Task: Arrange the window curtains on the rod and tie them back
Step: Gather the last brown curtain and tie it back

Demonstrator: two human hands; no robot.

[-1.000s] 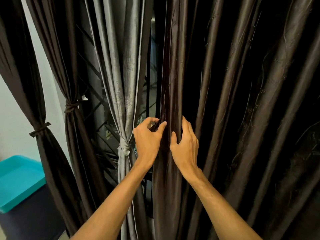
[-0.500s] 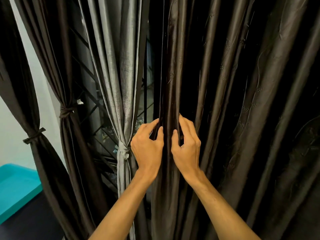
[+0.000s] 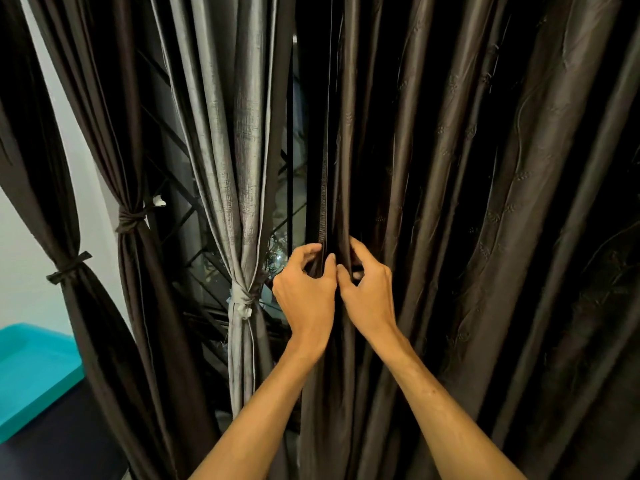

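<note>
Left hand [image 3: 304, 296] and right hand [image 3: 370, 299], centre frame, side by side: each pinches a fold of the dark curtain [image 3: 433, 168] at its edge, probably gathering pleats for tying. Grey curtain [image 3: 239, 150], left of centre, already knotted.

In the lower left corner a dark, blue-black surface [image 3: 52, 441] carries a teal plastic piece [image 3: 31, 368] with a raised rim (a lid or a shallow tray; the view does not settle which). The teal piece lies flat on it and runs out of view to the left. Their right edges are hidden behind a tied dark curtain [image 3: 100, 341].
</note>
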